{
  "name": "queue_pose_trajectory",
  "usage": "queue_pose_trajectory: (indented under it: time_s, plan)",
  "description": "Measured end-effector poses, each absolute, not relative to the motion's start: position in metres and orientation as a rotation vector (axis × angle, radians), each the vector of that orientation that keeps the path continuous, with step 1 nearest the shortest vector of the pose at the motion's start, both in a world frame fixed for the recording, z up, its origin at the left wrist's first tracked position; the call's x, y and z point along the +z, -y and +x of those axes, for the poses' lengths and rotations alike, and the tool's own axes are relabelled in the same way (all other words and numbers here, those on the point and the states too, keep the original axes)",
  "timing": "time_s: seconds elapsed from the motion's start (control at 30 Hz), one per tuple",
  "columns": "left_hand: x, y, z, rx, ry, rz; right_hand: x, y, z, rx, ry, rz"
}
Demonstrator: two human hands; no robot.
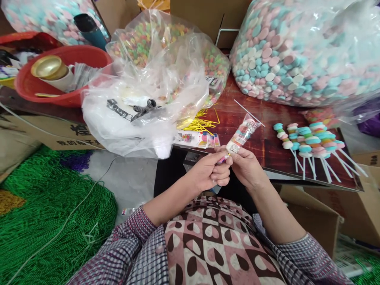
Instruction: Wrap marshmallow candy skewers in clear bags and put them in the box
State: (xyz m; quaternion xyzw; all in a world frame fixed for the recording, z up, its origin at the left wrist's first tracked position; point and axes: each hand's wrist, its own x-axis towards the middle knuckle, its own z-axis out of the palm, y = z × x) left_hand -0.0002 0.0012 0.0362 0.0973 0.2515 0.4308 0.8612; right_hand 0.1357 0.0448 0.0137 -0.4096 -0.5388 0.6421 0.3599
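Both hands pinch the lower end of the wrapped candy skewer [241,136], left hand [211,171] and right hand [247,167] touching, its long axis slanting up-right away from them.

A red basin [59,85] holds a gold-lidded tub [50,68]. Clear bags of pastel candy [297,51] crowd the dark wooden table [267,146] — finished candy skewers [311,142] lie at its right edge, gold twist ties [198,122] near the middle. Green beads [44,221] cover the floor.

Three big candy bags [297,51], one wrapped candy stick [242,136], two hands [209,172].
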Motion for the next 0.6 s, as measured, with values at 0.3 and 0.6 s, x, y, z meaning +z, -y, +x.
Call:
queue_pose_trajectory:
  time_s: [0.3,0.6]
  plan:
    - [0.027,-0.012,0.01,1.195,-0.798,0.294,0.012,-0.041,0.129,0.654,1.847,-1.343]
    - [0.014,-0.014,0.007,1.326,-1.114,0.605,0.026,-0.041,0.127,0.658,1.947,-1.144]
